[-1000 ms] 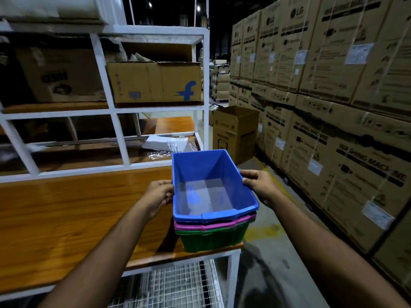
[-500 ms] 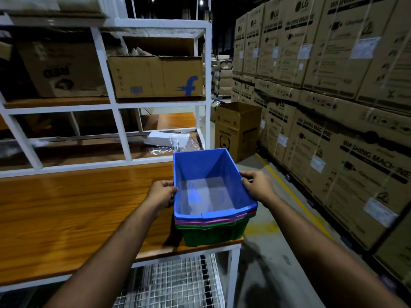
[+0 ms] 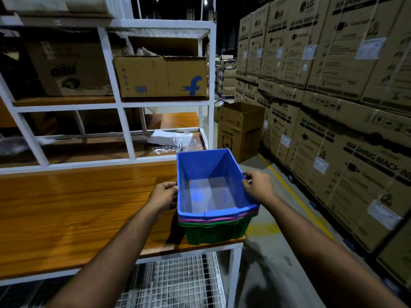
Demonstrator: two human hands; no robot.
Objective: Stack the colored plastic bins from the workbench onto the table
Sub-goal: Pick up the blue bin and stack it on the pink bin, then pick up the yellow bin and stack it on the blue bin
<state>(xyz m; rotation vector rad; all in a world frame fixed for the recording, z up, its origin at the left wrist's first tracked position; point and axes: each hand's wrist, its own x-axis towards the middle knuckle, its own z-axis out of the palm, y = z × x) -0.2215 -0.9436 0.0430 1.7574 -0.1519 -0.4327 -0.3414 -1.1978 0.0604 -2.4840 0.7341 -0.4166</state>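
Bin stack (image 3: pixel 213 221) overhangs workbench (image 3: pixel 66 218) corner edge.

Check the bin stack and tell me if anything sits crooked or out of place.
The blue bin nests squarely in the pink bin and green bin. The only oddity: the stack's right corner overhangs the wooden workbench edge. Both hands grip the blue rim.

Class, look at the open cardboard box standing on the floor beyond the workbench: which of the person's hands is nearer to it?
Right. The right hand grips the blue bin on the side facing the cardboard box; the left hand grips the opposite side.
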